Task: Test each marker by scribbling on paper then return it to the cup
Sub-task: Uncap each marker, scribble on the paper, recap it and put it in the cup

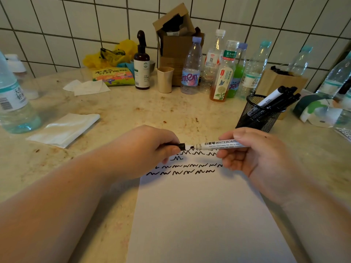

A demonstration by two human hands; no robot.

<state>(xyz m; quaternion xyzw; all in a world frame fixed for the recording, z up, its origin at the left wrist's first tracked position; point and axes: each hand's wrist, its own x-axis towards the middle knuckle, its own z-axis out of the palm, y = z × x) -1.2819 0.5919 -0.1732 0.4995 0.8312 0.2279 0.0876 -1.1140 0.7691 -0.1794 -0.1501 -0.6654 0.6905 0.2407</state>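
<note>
Marker axis: we hold the whiteboard marker [222, 144] level in our right hand [245, 149], fingers pinching its barrel, tip leftward.
Cap: our left hand [152, 147] grips the cap [182, 146] just left of that tip, its mouth facing it.

Single head-worn wide-angle view, looking forward and down over a countertop.

The camera sits close above the person's forearms, which enter from the lower left and lower right and meet at frame centre, where the left hand [150, 147] and right hand [252, 150] are near the lens. The paper [199, 215] fills the lower middle. The tiled wall [76, 19] spans the top, its grid lines bowed by the lens. Bottles [190, 67] line the upper middle, well beyond the hands.
</note>
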